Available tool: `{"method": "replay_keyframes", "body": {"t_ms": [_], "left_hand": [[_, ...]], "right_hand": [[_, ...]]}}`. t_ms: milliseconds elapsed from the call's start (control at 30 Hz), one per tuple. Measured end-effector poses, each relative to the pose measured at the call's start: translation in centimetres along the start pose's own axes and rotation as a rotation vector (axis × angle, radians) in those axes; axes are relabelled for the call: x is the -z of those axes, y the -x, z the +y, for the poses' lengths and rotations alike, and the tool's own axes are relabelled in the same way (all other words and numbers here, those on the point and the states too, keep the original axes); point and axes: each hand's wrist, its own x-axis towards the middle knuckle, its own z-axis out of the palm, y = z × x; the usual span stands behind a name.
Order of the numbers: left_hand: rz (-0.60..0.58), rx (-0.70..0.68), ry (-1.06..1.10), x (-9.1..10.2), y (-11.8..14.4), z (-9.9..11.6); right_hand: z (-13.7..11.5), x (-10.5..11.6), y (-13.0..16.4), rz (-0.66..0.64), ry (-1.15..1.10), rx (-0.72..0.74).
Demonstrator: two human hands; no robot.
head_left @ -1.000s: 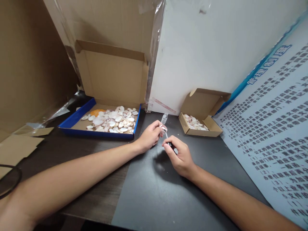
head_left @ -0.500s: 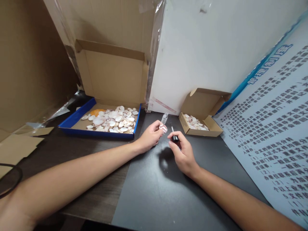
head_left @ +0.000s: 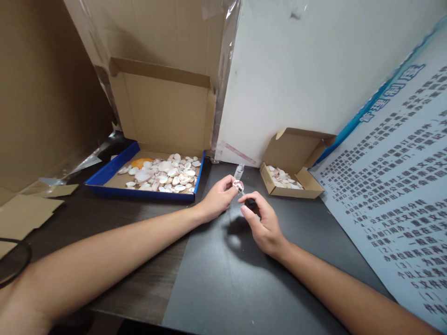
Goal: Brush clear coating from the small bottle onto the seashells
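Observation:
My left hand [head_left: 220, 197] pinches a small seashell [head_left: 238, 186], white with reddish markings, between thumb and fingers. My right hand [head_left: 263, 221] is closed around the black cap of a brush applicator [head_left: 250, 203]. The applicator's thin stem points left and reaches the shell; whether its tip touches the shell is too small to tell. Just behind the shell stands a small clear glass bottle [head_left: 239, 171] with its top uncapped. Both hands are held above the dark grey mat [head_left: 223, 279].
On the left, a blue-edged cardboard box [head_left: 139, 193] with a raised lid holds many white shells [head_left: 167, 174] and an orange piece [head_left: 141, 163]. A smaller open cardboard box [head_left: 296, 191] with shells stands at right. A printed sheet [head_left: 391, 186] leans along the right side.
My right hand has moved slightly left and turned the applicator, so its stem now lies at the shell instead of pointing up. My left hand has barely moved.

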Motion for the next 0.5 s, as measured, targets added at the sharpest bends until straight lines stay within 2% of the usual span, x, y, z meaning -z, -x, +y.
{"method": "replay_keyframes", "body": {"t_ms": [133, 267, 433, 500], "left_hand": [[0.0, 0.002, -0.015, 0.03, -0.04, -0.08], [0.012, -0.044, -0.036, 0.04, -0.04, -0.2], [0.02, -0.045, -0.078, 0.0, -0.01, -0.15], [0.014, -0.041, -0.08, -0.04, -0.02, -0.1]], "right_hand": [[0.09, 0.04, 0.09, 0.072, 0.024, -0.02], [0.11, 0.08, 0.08, -0.044, 0.004, 0.043], [0.19, 0.02, 0.08, 0.094, 0.013, -0.006], [0.19, 0.03, 0.09, 0.05, 0.001, 0.017]]}}
